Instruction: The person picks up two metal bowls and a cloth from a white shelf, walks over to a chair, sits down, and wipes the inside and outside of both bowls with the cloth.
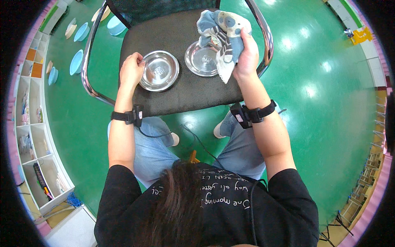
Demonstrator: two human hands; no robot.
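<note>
On the seat of a dark mesh chair (193, 92) stand two shallow, shiny metal bowls side by side. My left hand (131, 71) is closed at the left edge of the left bowl (159, 71), with thumb and fingers pinching its rim. My right hand (248, 53) grips a bunched cloth (226, 31), patterned in blue, white and grey, with a lacy edge. It hangs above the right bowl (200, 61) and covers part of that bowl's right side. One corner of the cloth points down toward me.
Curved chrome armrests (87, 70) flank the seat. Several light blue basins (77, 61) lie on the green floor (312, 136) at the far left. White shelving (37, 136) runs along the left wall. A thin black cable (199, 142) crosses between my knees.
</note>
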